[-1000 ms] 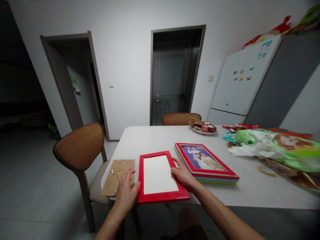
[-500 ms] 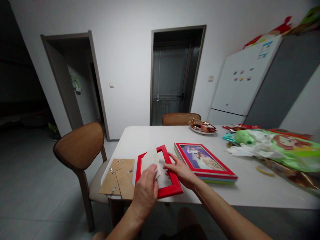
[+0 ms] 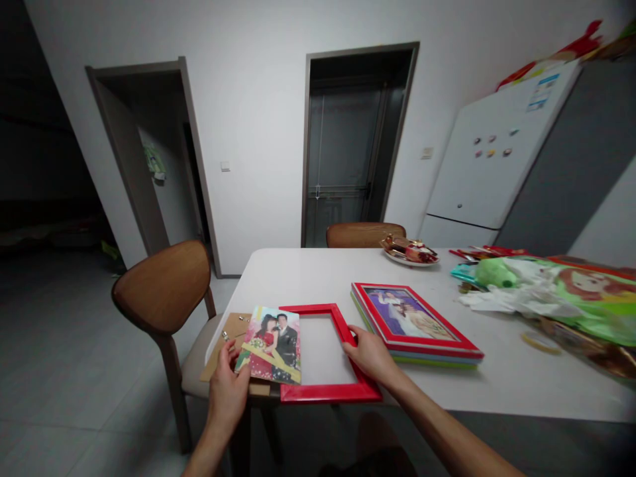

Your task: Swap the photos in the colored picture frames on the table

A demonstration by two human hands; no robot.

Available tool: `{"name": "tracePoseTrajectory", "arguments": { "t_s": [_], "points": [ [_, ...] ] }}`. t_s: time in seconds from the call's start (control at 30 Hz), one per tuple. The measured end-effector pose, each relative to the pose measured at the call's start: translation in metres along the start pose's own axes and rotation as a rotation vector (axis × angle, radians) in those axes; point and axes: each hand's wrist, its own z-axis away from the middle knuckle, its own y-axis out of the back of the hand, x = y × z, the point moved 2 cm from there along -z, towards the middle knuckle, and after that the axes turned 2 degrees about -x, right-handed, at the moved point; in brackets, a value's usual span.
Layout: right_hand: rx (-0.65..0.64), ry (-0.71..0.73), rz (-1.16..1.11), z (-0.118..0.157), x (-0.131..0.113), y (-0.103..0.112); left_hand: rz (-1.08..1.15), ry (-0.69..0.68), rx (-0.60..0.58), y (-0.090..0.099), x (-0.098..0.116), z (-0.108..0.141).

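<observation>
Between the fingers of my left hand (image 3: 230,381) is a photo print (image 3: 271,344) of a couple, in red and dark clothes, picture side up. The print overlaps the left side of a red picture frame (image 3: 330,394), whose opening shows the white table beneath. My right hand (image 3: 368,354) grips that frame by its right side, thumb over the inner edge. Under the photo and my left hand lie brown backing boards (image 3: 226,358) with metal clips, partly covered. To the right of my right hand rests a stack of picture frames (image 3: 412,318), a red one with a photo on top.
A plate of wrapped items (image 3: 410,252) stands at the back of the white table (image 3: 298,275). On the right lie green and white plastic packaging (image 3: 541,285) and a roll of tape (image 3: 540,343). A wooden chair (image 3: 166,291) stands at the left, beside the table.
My left hand has moved left with the photo, which now shows its picture side. The red frame has turned squarer to the table and lies flatter, still in my right hand.
</observation>
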Motion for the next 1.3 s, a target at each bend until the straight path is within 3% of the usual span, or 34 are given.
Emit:
{"name": "tracePoseTrajectory", "arguments": {
  "t_s": [0.33,0.43,0.53,0.67,0.73,0.8,0.9,1.03,1.13,1.2,1.3],
  "points": [
    [-0.011,0.062,0.128,0.003,0.003,-0.005,-0.415,-0.120,-0.041,0.001,0.000,0.006],
    [0.073,0.133,0.099,0.006,-0.008,-0.002,-0.440,-0.228,-0.059,-0.002,0.004,0.008],
    [0.103,0.204,-0.108,0.010,-0.030,-0.005,-0.438,-0.366,-0.127,-0.011,0.016,0.013],
    [-0.159,0.111,-0.547,0.008,-0.063,-0.033,-0.485,-0.504,-0.281,-0.031,0.031,0.026],
    [-0.216,0.032,-0.732,0.004,-0.079,-0.045,-0.529,-0.531,-0.324,-0.042,0.032,0.030],
    [-0.162,-0.009,-0.899,0.001,-0.095,-0.048,-0.550,-0.540,-0.301,-0.049,0.032,0.029],
    [-0.069,0.047,-1.143,0.002,-0.119,-0.036,-0.470,-0.545,-0.186,-0.049,0.035,0.018],
    [-0.103,0.134,-1.315,0.008,-0.139,-0.017,-0.206,-0.423,-0.042,-0.027,0.054,-0.005],
    [-0.168,0.038,-1.250,0.012,-0.132,-0.023,0.047,-0.221,0.070,-0.013,0.068,-0.013],
    [-0.244,-0.109,-1.241,0.014,-0.120,-0.033,0.260,-0.067,0.094,-0.016,0.071,-0.011],
    [-0.285,-0.236,-1.378,0.015,-0.099,-0.040,0.567,0.089,-0.001,-0.038,0.069,0.000]
  ]
}}
